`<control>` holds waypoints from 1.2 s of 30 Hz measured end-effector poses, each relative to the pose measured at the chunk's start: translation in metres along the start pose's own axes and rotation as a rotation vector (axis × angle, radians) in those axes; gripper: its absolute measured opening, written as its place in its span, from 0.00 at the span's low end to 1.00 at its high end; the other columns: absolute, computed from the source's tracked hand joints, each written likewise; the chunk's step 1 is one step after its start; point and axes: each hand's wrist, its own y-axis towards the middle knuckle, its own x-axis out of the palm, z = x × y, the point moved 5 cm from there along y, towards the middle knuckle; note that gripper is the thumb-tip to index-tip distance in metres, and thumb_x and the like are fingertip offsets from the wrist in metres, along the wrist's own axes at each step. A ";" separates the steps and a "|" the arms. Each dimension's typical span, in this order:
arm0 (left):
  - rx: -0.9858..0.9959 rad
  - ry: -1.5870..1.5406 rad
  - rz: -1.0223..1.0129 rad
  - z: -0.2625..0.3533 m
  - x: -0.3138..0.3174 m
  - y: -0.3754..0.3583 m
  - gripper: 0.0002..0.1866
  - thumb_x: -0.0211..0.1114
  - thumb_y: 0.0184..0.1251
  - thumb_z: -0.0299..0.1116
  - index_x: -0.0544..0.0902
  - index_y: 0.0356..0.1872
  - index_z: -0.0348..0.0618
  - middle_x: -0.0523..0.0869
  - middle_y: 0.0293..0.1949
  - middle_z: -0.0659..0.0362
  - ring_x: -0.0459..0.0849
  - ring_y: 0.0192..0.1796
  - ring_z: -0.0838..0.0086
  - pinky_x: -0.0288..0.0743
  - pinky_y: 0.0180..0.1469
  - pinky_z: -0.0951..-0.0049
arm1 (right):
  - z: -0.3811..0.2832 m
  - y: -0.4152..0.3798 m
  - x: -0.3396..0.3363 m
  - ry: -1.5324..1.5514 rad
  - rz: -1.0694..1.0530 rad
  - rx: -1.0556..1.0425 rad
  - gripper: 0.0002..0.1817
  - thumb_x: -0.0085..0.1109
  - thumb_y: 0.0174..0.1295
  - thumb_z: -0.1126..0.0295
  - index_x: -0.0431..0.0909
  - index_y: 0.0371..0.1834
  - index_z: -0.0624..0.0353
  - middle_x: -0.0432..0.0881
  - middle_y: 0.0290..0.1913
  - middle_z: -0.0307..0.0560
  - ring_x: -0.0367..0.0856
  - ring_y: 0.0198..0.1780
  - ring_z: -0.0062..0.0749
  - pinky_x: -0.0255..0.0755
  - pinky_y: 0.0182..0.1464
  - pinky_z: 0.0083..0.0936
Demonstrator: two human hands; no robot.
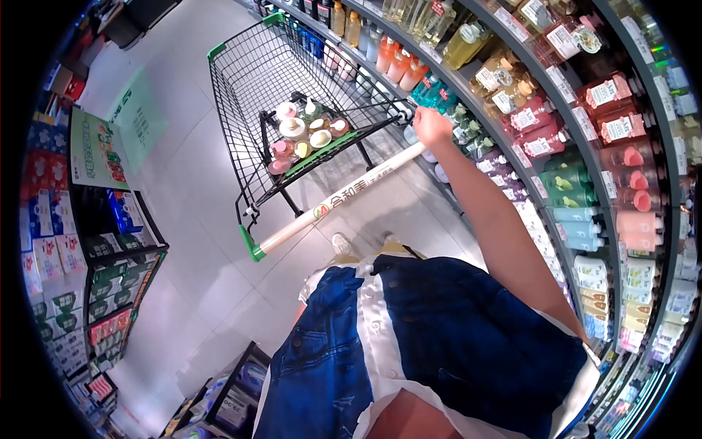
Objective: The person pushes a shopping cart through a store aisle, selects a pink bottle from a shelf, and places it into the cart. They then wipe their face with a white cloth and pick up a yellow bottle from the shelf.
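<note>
My right hand (pixel 433 126) is closed at the right end of the pale cart handle (pixel 355 194), which carries printed lettering. Beyond the handle stretches the black wire shopping cart (pixel 245 91) with green corner pieces. Several bottles (pixel 292 129) with white, pink and dark parts sit together at the near end of the basket. My left hand is out of view, and the handle's left end (pixel 270 245) has no hand on it.
Close on the right runs a curved shelf (pixel 545 69) packed with bottles and price tags. Boxed goods (pixel 55 271) are stacked on the left, with a display sign (pixel 95 150) above them. Another display stand (pixel 238 395) is at lower left. Grey floor tiles (pixel 190 307) lie between.
</note>
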 end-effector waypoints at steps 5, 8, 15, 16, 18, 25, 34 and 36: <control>0.022 -0.036 0.020 0.011 0.030 -0.022 0.13 0.49 0.69 0.28 0.79 0.47 0.33 0.83 0.46 0.50 0.80 0.49 0.67 0.70 0.53 0.71 | -0.004 -0.003 0.000 0.012 0.067 -0.063 0.07 0.52 0.53 0.65 0.80 0.28 0.50 0.82 0.29 0.50 0.83 0.35 0.47 0.76 0.36 0.43; 0.040 -0.040 0.001 0.021 0.049 -0.035 0.13 0.49 0.69 0.28 0.78 0.48 0.33 0.83 0.46 0.50 0.80 0.49 0.66 0.70 0.54 0.70 | -0.004 -0.006 0.000 -0.016 0.105 -0.101 0.07 0.53 0.53 0.63 0.80 0.27 0.48 0.82 0.31 0.49 0.83 0.33 0.47 0.76 0.34 0.43; 0.043 -0.036 -0.063 0.039 0.078 -0.062 0.14 0.49 0.70 0.29 0.78 0.48 0.33 0.83 0.46 0.50 0.80 0.50 0.66 0.69 0.55 0.70 | -0.006 -0.016 -0.003 0.060 0.041 -0.076 0.09 0.53 0.53 0.62 0.80 0.32 0.52 0.81 0.36 0.52 0.83 0.36 0.47 0.75 0.37 0.43; 0.040 -0.037 -0.071 0.041 0.081 -0.066 0.14 0.49 0.70 0.29 0.78 0.48 0.33 0.83 0.46 0.50 0.80 0.50 0.66 0.69 0.55 0.70 | -0.005 -0.016 -0.003 0.061 0.027 -0.066 0.10 0.53 0.53 0.62 0.79 0.33 0.52 0.81 0.37 0.52 0.83 0.36 0.47 0.75 0.37 0.43; 0.033 -0.043 -0.091 0.044 0.087 -0.074 0.14 0.49 0.70 0.29 0.78 0.49 0.33 0.83 0.46 0.50 0.80 0.51 0.66 0.69 0.55 0.70 | -0.003 -0.015 -0.001 0.074 0.002 -0.065 0.11 0.53 0.53 0.62 0.79 0.35 0.53 0.80 0.38 0.53 0.83 0.37 0.47 0.75 0.37 0.43; 0.017 -0.077 -0.170 0.052 0.088 -0.103 0.15 0.49 0.70 0.30 0.78 0.49 0.32 0.83 0.46 0.49 0.79 0.51 0.65 0.69 0.56 0.70 | -0.003 -0.012 0.000 0.067 -0.078 -0.055 0.12 0.54 0.54 0.61 0.79 0.37 0.54 0.79 0.43 0.51 0.82 0.40 0.44 0.76 0.40 0.40; 0.251 0.045 0.374 0.095 -0.014 -0.118 0.17 0.47 0.72 0.31 0.75 0.55 0.33 0.81 0.51 0.50 0.77 0.57 0.66 0.65 0.61 0.70 | -0.006 -0.016 0.000 0.088 -0.051 -0.070 0.11 0.53 0.53 0.63 0.81 0.34 0.54 0.80 0.40 0.51 0.83 0.38 0.44 0.76 0.40 0.39; 0.387 -0.041 0.540 0.129 -0.043 -0.115 0.17 0.47 0.73 0.32 0.74 0.55 0.34 0.79 0.54 0.51 0.74 0.59 0.67 0.62 0.63 0.69 | -0.006 -0.018 0.000 0.095 -0.042 -0.069 0.11 0.53 0.53 0.63 0.81 0.34 0.54 0.80 0.40 0.51 0.83 0.38 0.44 0.76 0.39 0.39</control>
